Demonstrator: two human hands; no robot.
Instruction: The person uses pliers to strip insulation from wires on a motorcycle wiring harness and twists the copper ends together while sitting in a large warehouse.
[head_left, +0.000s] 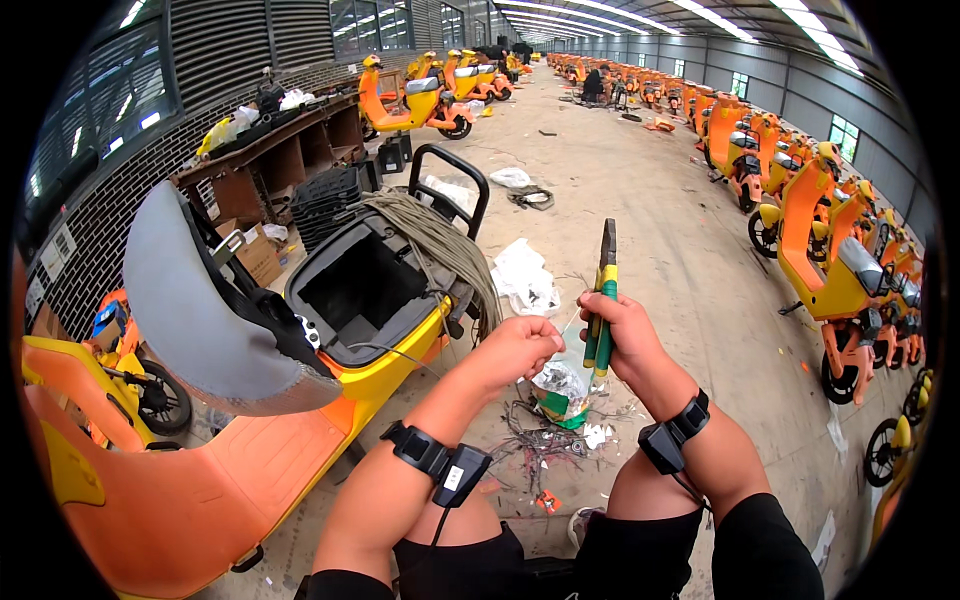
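On your left, a scooter (235, 470) has its seat (210, 305) tipped up beside the open bin (345, 300), with rope (460, 260) draped along it. Your hands are apart: the left hand (515, 350) has fingers curled together, whether around anything I cannot tell; your right hand (630, 335) grips the pliers (608, 278) by the handles, tip up. Parked scooters (805, 250) line the right.

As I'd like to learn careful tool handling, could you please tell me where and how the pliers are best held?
The pliers are probably best held by their green handles, coming from the right, where the right grip is: the long handles point downward, away from the narrow dark jaws, which point up.
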